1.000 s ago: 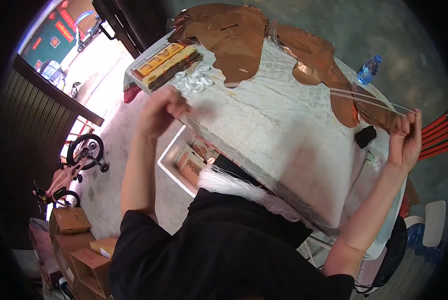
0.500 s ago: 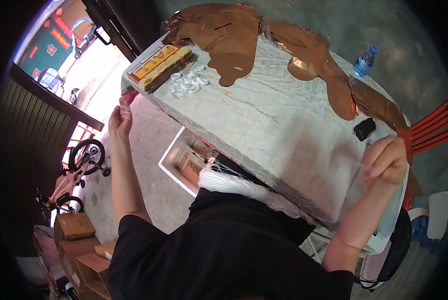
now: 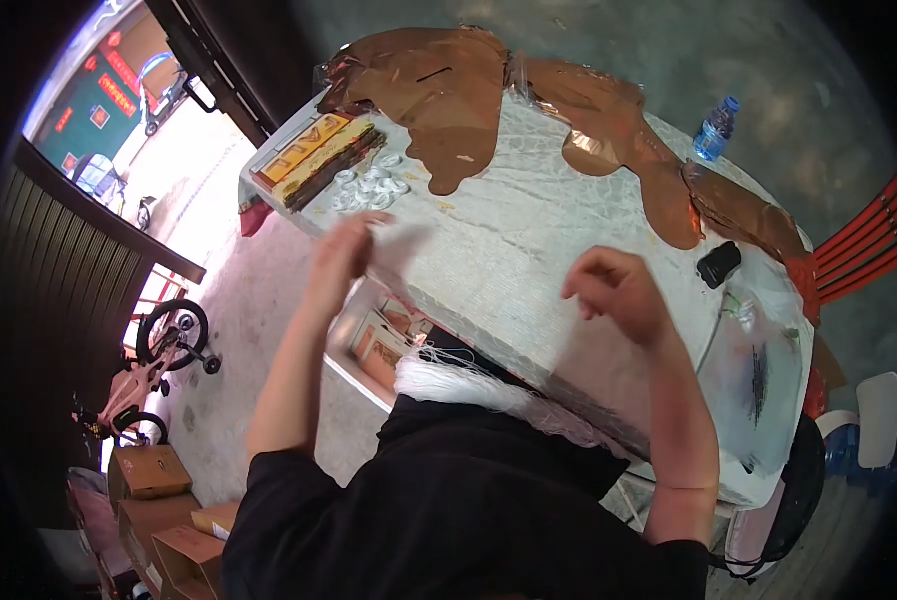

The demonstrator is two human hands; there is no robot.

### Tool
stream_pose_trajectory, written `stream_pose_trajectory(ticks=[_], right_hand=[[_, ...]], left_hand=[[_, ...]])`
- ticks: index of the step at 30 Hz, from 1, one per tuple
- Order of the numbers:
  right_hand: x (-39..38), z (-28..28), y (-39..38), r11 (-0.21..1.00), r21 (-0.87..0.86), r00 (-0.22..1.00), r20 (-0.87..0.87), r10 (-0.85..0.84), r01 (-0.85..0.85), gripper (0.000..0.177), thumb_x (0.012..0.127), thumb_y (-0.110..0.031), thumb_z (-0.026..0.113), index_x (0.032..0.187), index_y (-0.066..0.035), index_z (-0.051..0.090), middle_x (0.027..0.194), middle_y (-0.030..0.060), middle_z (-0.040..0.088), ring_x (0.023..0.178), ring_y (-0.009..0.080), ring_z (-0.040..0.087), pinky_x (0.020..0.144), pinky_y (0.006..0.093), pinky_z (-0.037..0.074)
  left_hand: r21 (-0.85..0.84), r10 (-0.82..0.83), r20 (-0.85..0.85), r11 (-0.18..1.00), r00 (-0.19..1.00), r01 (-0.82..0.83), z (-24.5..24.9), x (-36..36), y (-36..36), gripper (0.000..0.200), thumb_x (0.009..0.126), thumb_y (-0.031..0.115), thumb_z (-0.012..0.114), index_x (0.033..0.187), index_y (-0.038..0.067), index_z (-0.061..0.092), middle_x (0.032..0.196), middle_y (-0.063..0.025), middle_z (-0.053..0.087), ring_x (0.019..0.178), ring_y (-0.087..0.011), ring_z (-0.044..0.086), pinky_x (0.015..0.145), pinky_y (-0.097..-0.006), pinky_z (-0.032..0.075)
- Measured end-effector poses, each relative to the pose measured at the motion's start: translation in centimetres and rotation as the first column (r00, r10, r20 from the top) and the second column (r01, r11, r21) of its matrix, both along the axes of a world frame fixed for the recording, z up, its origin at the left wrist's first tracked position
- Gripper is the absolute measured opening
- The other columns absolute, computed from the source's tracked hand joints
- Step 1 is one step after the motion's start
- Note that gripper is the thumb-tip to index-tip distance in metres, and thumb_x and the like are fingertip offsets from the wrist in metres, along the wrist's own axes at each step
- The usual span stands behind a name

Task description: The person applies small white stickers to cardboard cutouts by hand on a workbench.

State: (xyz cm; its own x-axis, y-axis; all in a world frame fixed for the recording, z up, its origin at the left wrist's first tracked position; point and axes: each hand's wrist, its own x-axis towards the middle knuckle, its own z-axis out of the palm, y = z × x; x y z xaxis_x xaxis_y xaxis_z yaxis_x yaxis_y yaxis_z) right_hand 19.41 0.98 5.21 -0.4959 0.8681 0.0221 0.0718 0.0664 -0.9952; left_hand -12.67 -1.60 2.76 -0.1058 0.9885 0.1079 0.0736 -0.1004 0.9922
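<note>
My left hand [image 3: 346,252], blurred by motion, is closed above the near left edge of the table, with a faint white strand of string at its fingertips. Over the middle of the table my right hand [image 3: 619,290] has its fingers curled together; whatever they hold is too fine to make out. A thick skein of white string [image 3: 459,385] lies across my lap, against the table's near edge. Beyond my left hand, several small white coils of string [image 3: 369,190] sit on the tabletop, beside a stack of yellow and red printed packets [image 3: 314,155].
Brown sheet material [image 3: 459,110] lies along the far edge of the pale-covered table [image 3: 529,235]. A blue bottle [image 3: 717,128] and a black object [image 3: 719,264] are on the right. A white box [image 3: 347,375] holds papers under the edge. Cardboard boxes [image 3: 152,470] and a small bicycle [image 3: 159,350] stand left.
Both hands have come inward from wide apart: my left hand moved right over the table edge, my right hand moved left from the table's right end.
</note>
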Motion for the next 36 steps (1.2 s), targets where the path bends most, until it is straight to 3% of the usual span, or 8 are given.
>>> stream_pose_trajectory(ticks=[3, 8, 17, 19, 26, 27, 31, 36], right_hand=[[-1.2, -2.4, -0.2, 0.996, -0.017, 0.996, 0.025, 0.088, -0.088, 0.009, 0.082, -0.01, 0.052, 0.08, -0.002, 0.057, 0.069, 0.003, 0.057, 0.053, 0.006, 0.048, 0.049, 0.0193, 0.039], [-2.0, -3.7, -0.9, 0.984, -0.119, 0.991, -0.027, 0.13, -0.133, 0.014, 0.082, -0.014, 0.053, 0.084, 0.0, 0.056, 0.068, 0.0021, 0.055, 0.054, 0.0063, 0.047, 0.05, 0.0197, 0.039], [-1.2, -3.4, -0.3, 0.97, -0.168, 0.984, -0.021, 0.177, -0.178, 0.012, 0.083, -0.012, 0.05, 0.08, -0.002, 0.056, 0.068, 0.0039, 0.058, 0.053, 0.0079, 0.052, 0.048, 0.0196, 0.039], [-1.0, -3.2, -0.1, 0.945, -0.282, 0.979, -0.163, 0.124, -0.167, 0.01, 0.083, -0.01, 0.049, 0.079, -0.003, 0.056, 0.067, 0.0047, 0.059, 0.051, 0.0094, 0.053, 0.046, 0.02, 0.039], [-0.6, -3.5, 0.3, 0.952, -0.295, 0.931, -0.363, -0.033, -0.082, 0.012, 0.083, -0.011, 0.051, 0.083, -0.003, 0.059, 0.067, 0.0059, 0.06, 0.049, 0.0097, 0.053, 0.043, 0.0186, 0.038], [-0.8, -4.0, 0.5, 0.983, -0.181, 0.962, -0.266, -0.066, 0.017, 0.012, 0.083, -0.01, 0.051, 0.084, -0.002, 0.059, 0.07, 0.0059, 0.06, 0.049, 0.0087, 0.052, 0.041, 0.0187, 0.037], [-0.2, -5.7, 1.5, 0.985, 0.05, 0.986, -0.042, -0.164, 0.166, 0.013, 0.082, -0.012, 0.051, 0.083, -0.002, 0.059, 0.073, 0.0051, 0.061, 0.047, 0.0073, 0.05, 0.04, 0.0193, 0.035], [2.2, -3.4, 2.1, 0.984, -0.178, 0.975, -0.211, -0.065, 0.027, 0.015, 0.083, -0.015, 0.05, 0.085, -0.001, 0.058, 0.071, 0.0063, 0.06, 0.047, 0.0088, 0.05, 0.041, 0.02, 0.036]], left_hand=[[-0.064, -0.31, -0.152, 0.951, 0.939, 0.303, 1.0, 5.8, -1.3, 0.025, 0.089, 0.016, 0.04, 0.107, 0.004, 0.054, 0.063, 0.0069, 0.035, 0.057, -0.0026, 0.034, 0.05, -0.017, 0.027], [-0.003, -0.441, -0.278, 0.889, 0.853, 0.458, -0.4, 10.8, -1.2, 0.029, 0.086, 0.008, 0.04, 0.115, 0.006, 0.045, 0.069, 0.0016, 0.044, 0.065, -0.0081, 0.043, 0.061, -0.0233, 0.037], [0.06, -0.388, -0.355, 0.898, 0.85, 0.435, -1.1, 13.2, -0.6, 0.026, 0.086, 0.009, 0.042, 0.112, 0.004, 0.045, 0.065, -0.0053, 0.045, 0.058, -0.0143, 0.045, 0.057, -0.0257, 0.037], [0.304, -0.219, -0.403, 0.884, 0.889, 0.355, -2.1, 13.4, -0.2, 0.017, 0.086, 0.011, 0.044, 0.098, 0.001, 0.052, 0.067, -0.0071, 0.048, 0.061, -0.0152, 0.047, 0.058, -0.0262, 0.039], [0.182, -0.313, -0.528, 0.866, 0.79, 0.465, -2.4, 14.7, -0.5, 0.011, 0.084, 0.01, 0.046, 0.079, 0.002, 0.053, 0.072, -0.0144, 0.052, 0.066, -0.0309, 0.052, 0.059, -0.0339, 0.041], [0.116, -0.348, -0.557, 0.866, 0.754, 0.486, -2.6, 14.7, -0.1, 0.017, 0.086, 0.014, 0.047, 0.077, 0.0, 0.051, 0.064, -0.0058, 0.05, 0.06, -0.0134, 0.047, 0.057, -0.0266, 0.039], [-0.016, -0.521, -0.291, 0.841, 0.802, 0.541, 0.4, 15.5, 1.5, 0.019, 0.086, 0.015, 0.047, 0.075, 0.001, 0.05, 0.065, -0.0025, 0.05, 0.063, -0.0088, 0.046, 0.058, -0.0254, 0.039], [0.122, -0.575, -0.158, 0.795, 0.803, 0.594, -1.5, 16.4, 8.6, 0.02, 0.088, 0.017, 0.044, 0.074, 0.003, 0.051, 0.069, 0.0022, 0.049, 0.065, -0.0036, 0.041, 0.059, -0.0221, 0.037]])
